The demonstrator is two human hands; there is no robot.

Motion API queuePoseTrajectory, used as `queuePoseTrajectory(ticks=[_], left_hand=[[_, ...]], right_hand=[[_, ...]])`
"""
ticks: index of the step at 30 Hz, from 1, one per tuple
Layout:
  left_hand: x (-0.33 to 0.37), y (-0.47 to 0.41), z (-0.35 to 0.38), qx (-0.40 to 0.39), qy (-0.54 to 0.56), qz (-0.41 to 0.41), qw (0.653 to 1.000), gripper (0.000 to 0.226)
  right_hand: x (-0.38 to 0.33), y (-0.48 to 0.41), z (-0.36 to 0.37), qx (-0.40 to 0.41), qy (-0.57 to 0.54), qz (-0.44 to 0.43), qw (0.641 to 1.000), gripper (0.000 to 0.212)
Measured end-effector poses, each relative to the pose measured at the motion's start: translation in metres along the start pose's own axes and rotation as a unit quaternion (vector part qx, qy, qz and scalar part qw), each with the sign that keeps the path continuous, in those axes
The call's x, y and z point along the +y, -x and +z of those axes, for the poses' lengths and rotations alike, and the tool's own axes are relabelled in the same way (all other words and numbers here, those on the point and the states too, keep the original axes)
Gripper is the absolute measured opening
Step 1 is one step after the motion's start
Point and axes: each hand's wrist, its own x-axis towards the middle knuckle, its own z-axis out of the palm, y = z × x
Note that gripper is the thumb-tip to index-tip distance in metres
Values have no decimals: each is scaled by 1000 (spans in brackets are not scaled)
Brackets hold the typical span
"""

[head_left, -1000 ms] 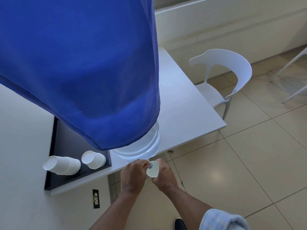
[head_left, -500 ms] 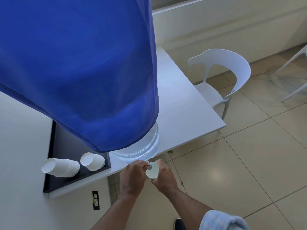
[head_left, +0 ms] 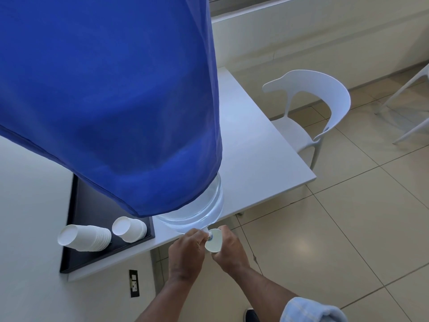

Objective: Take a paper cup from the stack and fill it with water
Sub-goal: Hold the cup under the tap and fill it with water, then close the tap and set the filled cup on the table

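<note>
A blue cloth cover (head_left: 111, 94) draped over a large water jar filled the frame from 9 to 12 o'clock, its top cut off by the upper edge. Only the clear base of the water jar (head_left: 197, 212) showed below the hem, resting at the near edge of a white table (head_left: 255, 159). A white plastic chair (head_left: 308, 117) stood at 2 o'clock beside the table on the beige tiled floor (head_left: 348, 228), and the legs of a second chair were clipped by the right edge.

At 8 o'clock a black tray (head_left: 92, 210) held two stacks of paper cups lying on their sides, the longer stack (head_left: 83, 238) just left of the shorter stack (head_left: 130, 228).

Both forearms reached up from 6 o'clock and met just below the jar's base. The left hand (head_left: 185, 249) was curled, knuckles up, with its fingertips closed on the small tap (head_left: 207, 234) at the jar's foot. The right hand (head_left: 229, 247), with a rolled checked sleeve (head_left: 308, 310) behind it at 5 o'clock, was wrapped around a paper cup (head_left: 213, 242) held directly under the tap, its round white mouth facing the camera. The cup's wall was hidden inside the fingers, and whether water was running or how full the cup stood could not be made out. A wall socket (head_left: 134, 283) sat at 7 o'clock beneath the table edge, and a dark shoe (head_left: 250, 316) peeked in at the bottom.
</note>
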Motion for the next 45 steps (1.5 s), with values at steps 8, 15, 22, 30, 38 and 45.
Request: queuePoseTrajectory(ticks=[8,15,22,30,38,45], left_hand=[[-16,27,8,5,26,28,999,29],[-9,22,8,-52,86,-49,994,46],[-5,18,11,-59,103,-73,990,44],[-6,15,11,-73,94,-78,990,47],[-6,15,12,-72,111,-96,987,46],[-6,16,13,-70,95,-94,989,45]], right_hand=[[4,-3,4,4,5,-6,1000,45],[7,-1,7,-13,14,-7,1000,52],[12,0,5,-8,13,3,1000,48],[22,5,-8,10,16,28,999,45],[36,13,-30,46,-20,76,996,56],[40,12,-70,110,-37,78,990,58]])
